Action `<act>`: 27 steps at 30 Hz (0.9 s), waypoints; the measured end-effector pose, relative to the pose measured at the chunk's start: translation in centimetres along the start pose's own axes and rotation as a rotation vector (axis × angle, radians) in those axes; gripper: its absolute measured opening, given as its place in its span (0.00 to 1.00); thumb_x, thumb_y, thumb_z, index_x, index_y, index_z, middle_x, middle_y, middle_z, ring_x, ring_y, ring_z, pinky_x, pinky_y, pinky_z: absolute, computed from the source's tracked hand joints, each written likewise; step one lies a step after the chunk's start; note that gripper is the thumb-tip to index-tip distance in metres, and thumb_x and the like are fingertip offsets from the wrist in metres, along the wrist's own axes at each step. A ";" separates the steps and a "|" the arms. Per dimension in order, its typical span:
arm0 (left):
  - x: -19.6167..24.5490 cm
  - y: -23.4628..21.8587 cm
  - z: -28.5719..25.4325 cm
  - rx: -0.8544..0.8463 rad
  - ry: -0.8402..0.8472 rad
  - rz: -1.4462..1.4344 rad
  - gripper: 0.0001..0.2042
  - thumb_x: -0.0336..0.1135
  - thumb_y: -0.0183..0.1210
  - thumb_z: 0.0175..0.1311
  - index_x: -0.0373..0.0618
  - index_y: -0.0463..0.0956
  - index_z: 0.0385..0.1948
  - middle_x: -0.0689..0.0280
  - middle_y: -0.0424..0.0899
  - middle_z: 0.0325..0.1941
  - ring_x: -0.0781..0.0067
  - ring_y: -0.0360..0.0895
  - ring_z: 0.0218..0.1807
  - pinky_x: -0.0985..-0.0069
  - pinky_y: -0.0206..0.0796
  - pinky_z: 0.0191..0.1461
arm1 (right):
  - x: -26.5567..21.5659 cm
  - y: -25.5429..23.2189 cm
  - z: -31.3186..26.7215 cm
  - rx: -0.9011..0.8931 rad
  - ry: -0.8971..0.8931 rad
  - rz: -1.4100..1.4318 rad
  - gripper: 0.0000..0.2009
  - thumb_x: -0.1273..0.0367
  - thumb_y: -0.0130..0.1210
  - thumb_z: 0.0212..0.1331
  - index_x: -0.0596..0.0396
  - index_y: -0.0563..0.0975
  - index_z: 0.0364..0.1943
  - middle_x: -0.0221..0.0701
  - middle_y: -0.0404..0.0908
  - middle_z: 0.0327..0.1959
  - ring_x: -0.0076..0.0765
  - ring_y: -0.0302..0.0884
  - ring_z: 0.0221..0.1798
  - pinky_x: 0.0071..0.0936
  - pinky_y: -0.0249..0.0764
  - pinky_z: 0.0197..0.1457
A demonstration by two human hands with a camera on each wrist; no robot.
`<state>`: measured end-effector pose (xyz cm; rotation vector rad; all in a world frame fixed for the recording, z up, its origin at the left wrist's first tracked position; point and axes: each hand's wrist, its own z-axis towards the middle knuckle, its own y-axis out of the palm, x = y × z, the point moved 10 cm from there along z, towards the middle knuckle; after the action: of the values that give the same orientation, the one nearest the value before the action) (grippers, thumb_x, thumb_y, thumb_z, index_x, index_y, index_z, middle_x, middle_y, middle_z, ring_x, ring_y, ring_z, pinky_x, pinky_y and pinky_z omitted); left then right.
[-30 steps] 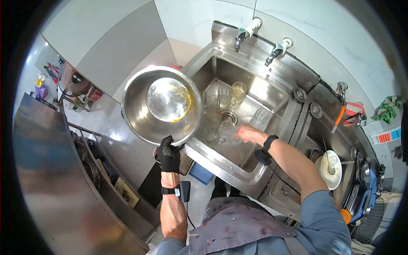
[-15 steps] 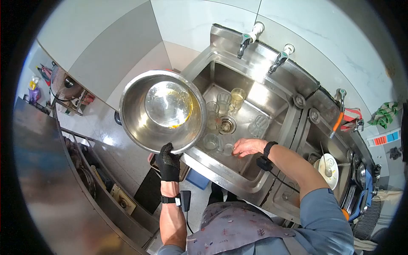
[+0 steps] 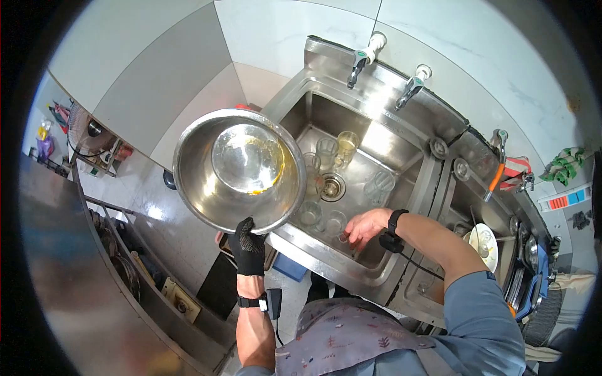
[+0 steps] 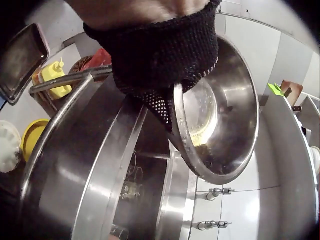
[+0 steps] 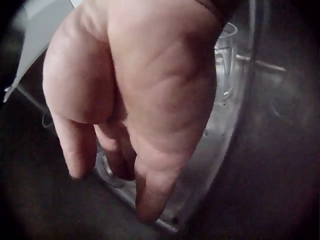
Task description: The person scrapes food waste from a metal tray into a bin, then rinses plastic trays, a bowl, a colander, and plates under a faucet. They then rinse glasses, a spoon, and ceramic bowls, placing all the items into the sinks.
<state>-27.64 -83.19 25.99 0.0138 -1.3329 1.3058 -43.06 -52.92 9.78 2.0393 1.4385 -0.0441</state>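
Observation:
My gloved left hand (image 3: 247,247) grips the near rim of a large steel mixing bowl (image 3: 194,172), held tilted beside the sink's left edge. Yellow residue streaks the bowl's inner wall, as the left wrist view also shows. Inside the sink (image 3: 392,147), my bare right hand (image 3: 369,227) hangs low with fingers pointing down and apart, nothing between them in the right wrist view (image 5: 135,110). Just left of its fingertips is a clear glass mug (image 3: 334,222). Several more glasses stand around the drain (image 3: 333,187), one of them yellowish (image 3: 347,145).
Two taps (image 3: 411,88) project from the wall behind the sink. To the right, a second basin holds a white bowl (image 3: 484,247) with a spoon, near stacked trays. A hose tap with an orange handle (image 3: 495,182) hangs above it. A steel counter (image 3: 69,269) runs along the left.
A glass mug at the right hand has moved from over the drain toward the sink's near side, and the fingers have come away from it. The left hand still holds the bowl, slightly lower in view.

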 end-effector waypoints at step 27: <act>-3.3 1.0 -0.2 0.028 -0.181 -0.211 0.16 0.16 0.66 0.49 0.36 0.80 0.42 0.53 0.87 0.38 0.57 0.86 0.42 0.64 0.78 0.47 | -13.6 -19.4 -1.5 1.246 -0.611 0.203 0.15 0.61 0.61 0.59 0.55 0.80 0.45 0.36 0.83 0.43 0.40 0.82 0.44 0.38 0.80 0.46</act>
<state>-27.26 -84.88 23.02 0.2905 -1.4245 1.1644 -65.69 -59.60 6.88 2.6563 0.7983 -1.6651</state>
